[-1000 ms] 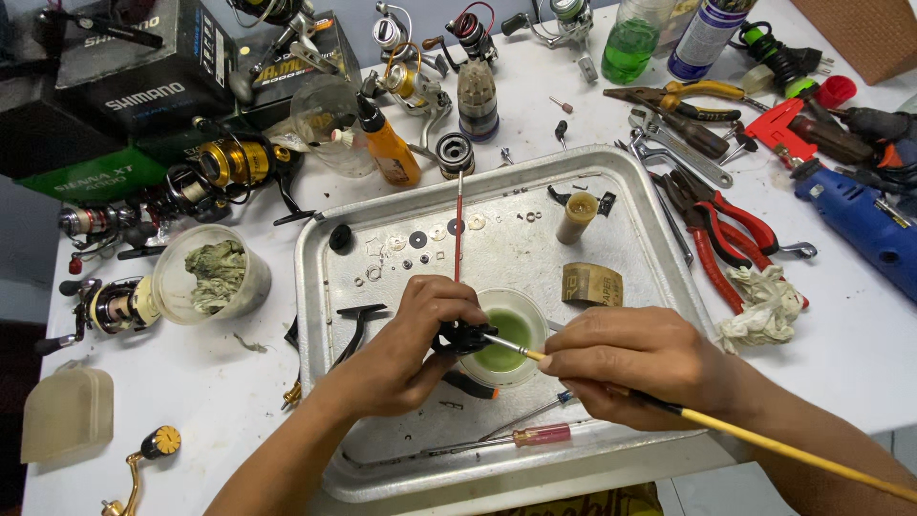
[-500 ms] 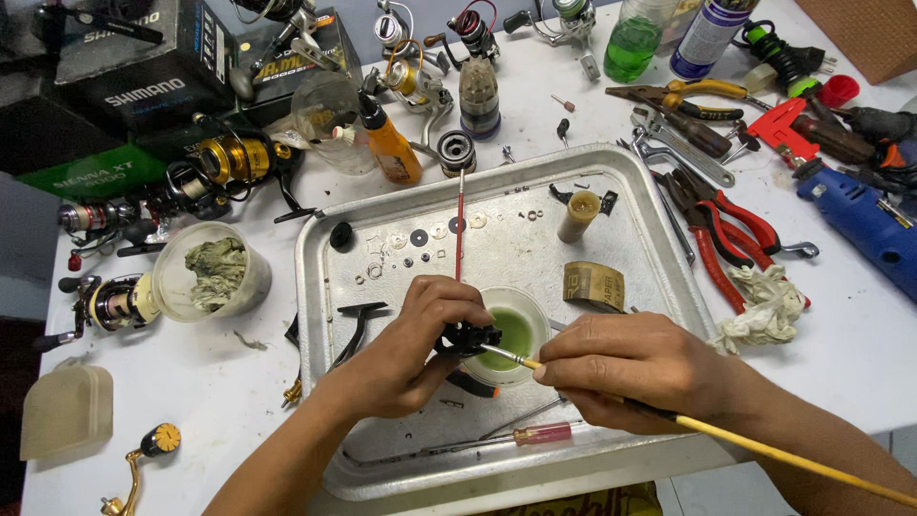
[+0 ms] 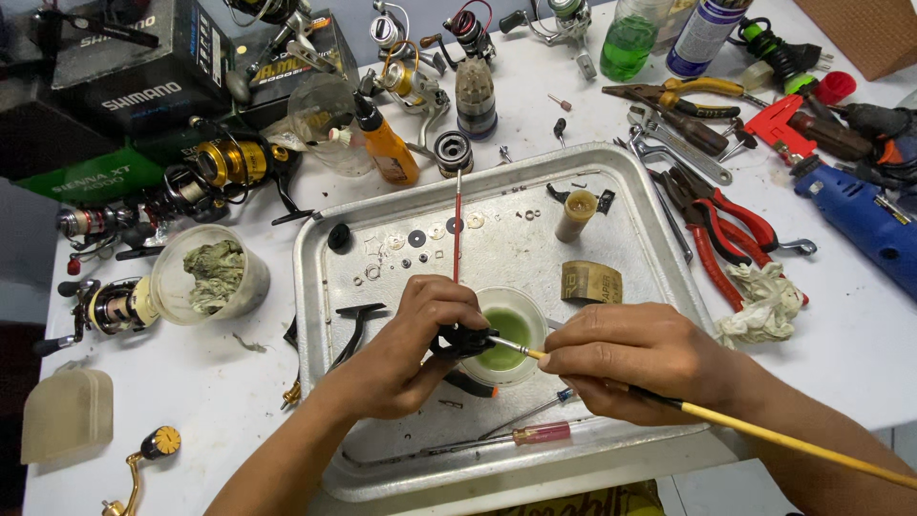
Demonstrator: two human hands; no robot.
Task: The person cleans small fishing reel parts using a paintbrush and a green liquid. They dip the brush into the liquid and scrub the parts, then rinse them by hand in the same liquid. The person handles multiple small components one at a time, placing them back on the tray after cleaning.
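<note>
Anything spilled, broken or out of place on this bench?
Nothing spilled or broken. The left hand holds a small black part over the cup of green liquid while the right hand brushes it with a yellow-handled brush. Tools crowd the white table.

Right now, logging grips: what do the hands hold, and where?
Left hand pinches a small black part by its sides; right hand grips the yellow-handled brush near its ferrule.
</note>
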